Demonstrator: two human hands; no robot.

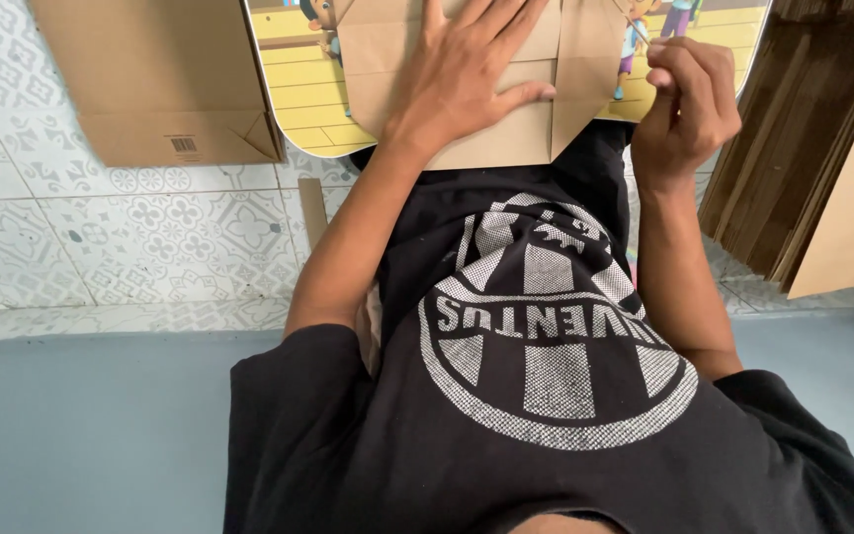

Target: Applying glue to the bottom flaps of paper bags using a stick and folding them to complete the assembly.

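My left hand (467, 74) lies flat, fingers spread, on a folded brown paper bag (506, 138). The bag rests on a small board with a colourful cartoon print (303, 89), just beyond my black printed shirt. My right hand (689, 109) hovers at the bag's right flap (585, 69), fingers pinched on a thin stick (637, 28) whose tip points toward the flap. The stick's far end runs out of view at the top.
A flat brown paper bag (160, 89) lies on the patterned tile floor (150, 237) to the left. A leaning stack of brown paper sheets (808, 148) stands at the right. A grey-blue surface (81, 435) runs along the near side.
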